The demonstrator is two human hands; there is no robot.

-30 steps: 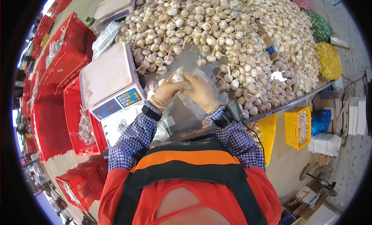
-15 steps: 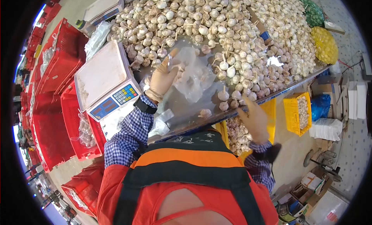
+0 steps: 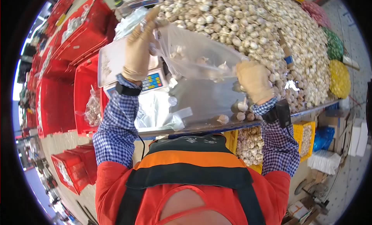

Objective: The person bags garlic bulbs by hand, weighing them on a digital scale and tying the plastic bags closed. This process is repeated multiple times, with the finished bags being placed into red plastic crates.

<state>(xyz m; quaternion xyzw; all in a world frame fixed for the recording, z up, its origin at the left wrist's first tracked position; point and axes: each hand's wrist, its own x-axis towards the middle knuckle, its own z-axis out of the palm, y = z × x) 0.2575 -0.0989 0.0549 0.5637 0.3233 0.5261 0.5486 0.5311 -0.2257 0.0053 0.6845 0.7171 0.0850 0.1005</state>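
Observation:
A clear plastic bag with several garlic bulbs inside hangs stretched between my gloved hands above the metal table. My left hand is raised over the white scale, its fingers closed on the bag's left end. My right hand grips the bag's other end beside the large garlic heap. A few loose garlic bulbs lie near the table's front edge. Flat clear bags rest below the scale.
Red crates stand to the left, one with a filled bag. Yellow crates of garlic are below the table at the right. Yellow and green net sacks sit at the far right.
The bag has been lifted off the table and stretched out. My right hand has moved up from the front edge and taken hold of it; my left hand has moved up and left.

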